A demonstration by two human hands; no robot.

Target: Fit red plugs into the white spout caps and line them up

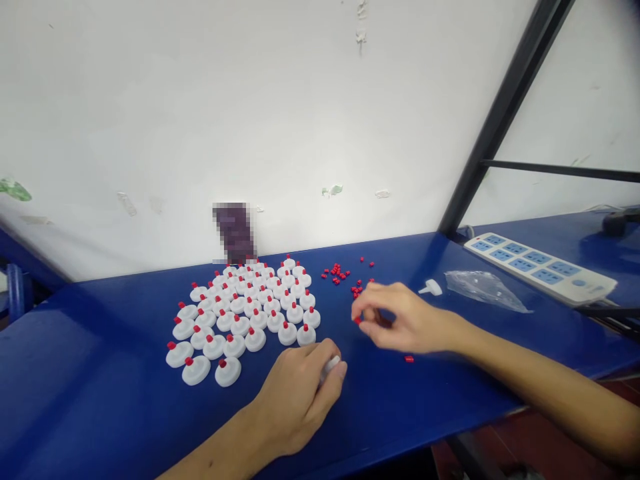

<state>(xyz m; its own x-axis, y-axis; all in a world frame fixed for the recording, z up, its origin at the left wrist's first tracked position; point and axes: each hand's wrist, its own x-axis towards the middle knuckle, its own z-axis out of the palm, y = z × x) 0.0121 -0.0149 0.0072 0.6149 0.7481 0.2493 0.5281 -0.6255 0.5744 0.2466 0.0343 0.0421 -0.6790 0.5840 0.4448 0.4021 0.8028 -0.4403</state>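
Observation:
My left hand [305, 393] is closed around a white cap [331, 365], most of which its fingers hide. To its right, my right hand [395, 320] pinches a small red piece [357, 320] between thumb and forefinger. Several white round caps with red tips [240, 325] stand in a wide group on the blue table [100, 373], to the left of and beyond my left hand. Loose red pieces [337, 272] lie scattered beyond my right hand. One more red piece [409, 359] lies just below my right wrist.
A white cap without a red tip [431, 287] lies near a clear plastic bag [485, 289] on the right. Behind them is a power strip [540, 267], beside a slanted black post [495, 127]. A pixelated dark object [236, 232] stands by the wall.

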